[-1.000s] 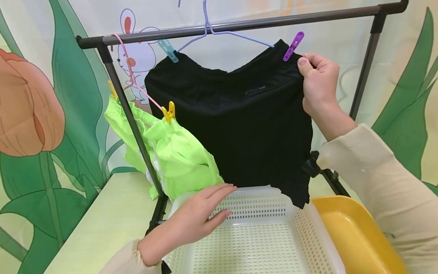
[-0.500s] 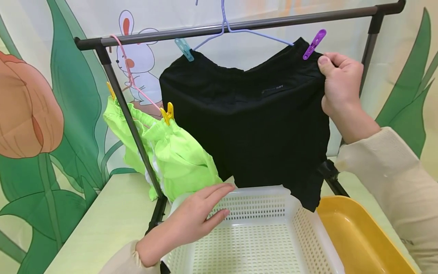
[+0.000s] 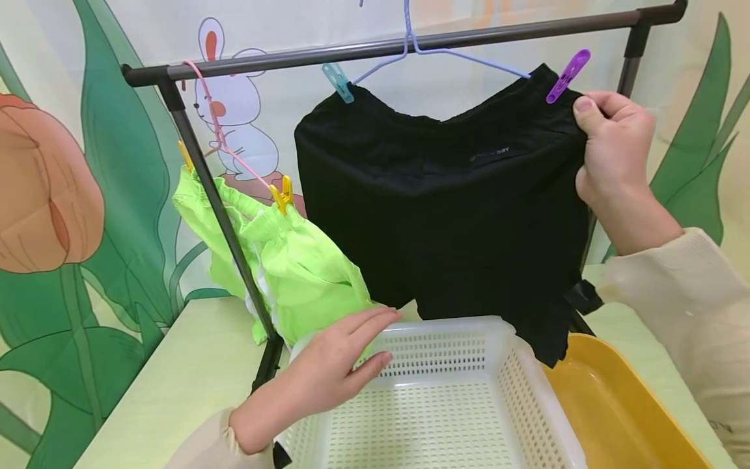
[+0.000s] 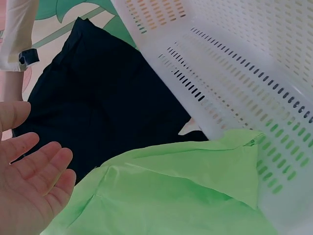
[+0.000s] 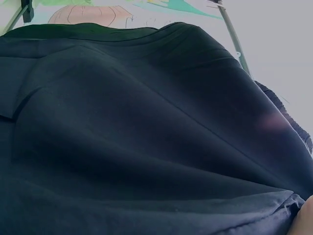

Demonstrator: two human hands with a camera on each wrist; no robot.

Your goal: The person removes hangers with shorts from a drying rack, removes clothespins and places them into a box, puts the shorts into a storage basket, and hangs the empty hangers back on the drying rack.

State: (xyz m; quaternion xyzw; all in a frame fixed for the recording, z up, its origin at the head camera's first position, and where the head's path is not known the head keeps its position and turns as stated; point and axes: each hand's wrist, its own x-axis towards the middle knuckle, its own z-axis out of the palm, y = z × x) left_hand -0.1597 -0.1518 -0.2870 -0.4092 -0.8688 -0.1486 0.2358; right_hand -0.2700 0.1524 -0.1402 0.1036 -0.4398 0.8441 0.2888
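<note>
Black shorts (image 3: 445, 215) hang from a lavender hanger (image 3: 469, 60), held by a teal clothespin (image 3: 338, 83) on the left and a purple clothespin (image 3: 568, 76) on the right. My right hand (image 3: 621, 143) pinches the upper right corner of the shorts between thumb and fingers. In the right wrist view the cloth (image 5: 146, 127) fills most of the picture, with part of my hand at the lower right. My left hand (image 3: 334, 358) is held with fingers extended over the left rim of a white perforated basket (image 3: 457, 326), beside bright green shorts (image 3: 310, 267); it grips nothing.
A dark metal rack (image 3: 328, 55) spans the scene. The green shorts hang at left on a pink hanger (image 3: 240, 159) with yellow clothespins (image 3: 282, 195). A yellow basin (image 3: 621, 404) stands right of the basket on the pale table (image 3: 176, 365).
My right hand has moved right, drawing the black shorts and their hanger along the bar, away from the green shorts. The left hand has stayed nearly in place.
</note>
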